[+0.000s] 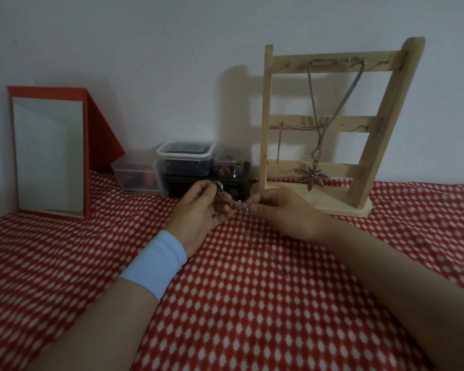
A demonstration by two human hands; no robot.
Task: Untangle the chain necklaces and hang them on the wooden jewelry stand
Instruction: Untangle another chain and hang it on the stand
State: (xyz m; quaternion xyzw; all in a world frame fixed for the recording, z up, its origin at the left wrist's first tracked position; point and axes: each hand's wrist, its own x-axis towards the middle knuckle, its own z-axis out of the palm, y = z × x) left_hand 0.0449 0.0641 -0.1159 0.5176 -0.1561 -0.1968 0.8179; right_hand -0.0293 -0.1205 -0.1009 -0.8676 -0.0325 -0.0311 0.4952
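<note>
Left hand [200, 210], right hand [283, 214], each grip pinching blurred chain necklace [239, 204], tail barely visible

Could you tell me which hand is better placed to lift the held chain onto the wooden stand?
Probably the right hand: it pinches the chain just in front of the stand, while the left hand is farther away.

Thin chain [240, 205] aloft — leaf-pendant necklace [312, 176], short chain [279, 143] on upright wooden stand [265, 116]

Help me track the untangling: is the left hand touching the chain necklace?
Touching. The head view shows the left hand pinching the chain necklace at its ring end; the right hand pinches it too.
</note>
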